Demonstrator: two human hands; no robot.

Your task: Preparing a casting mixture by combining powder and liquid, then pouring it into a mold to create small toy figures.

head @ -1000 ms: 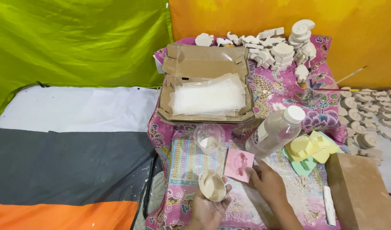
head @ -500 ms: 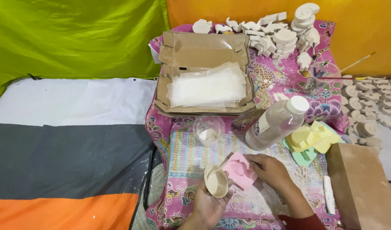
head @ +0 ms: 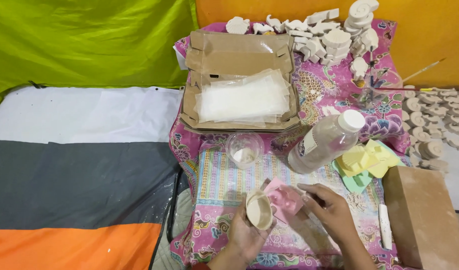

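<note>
A cardboard box (head: 239, 60) holding plastic sheets (head: 242, 99) lies at the back, with plaster figures (head: 334, 35) behind and to its right. Before the box stands a small cup (head: 244, 148), and a bottle (head: 325, 141) lies to the right of the cup. A stack of sponges (head: 363, 162) lies right of the bottle, with a block (head: 423, 216) in front of the sponges.

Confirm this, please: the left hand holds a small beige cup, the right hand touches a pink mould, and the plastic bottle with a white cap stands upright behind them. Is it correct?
Not fully. In the head view the plastic bottle lies tilted on its side, not upright. The rest holds: the left hand holds the small beige cup, and the right hand touches the pink mould.
</note>
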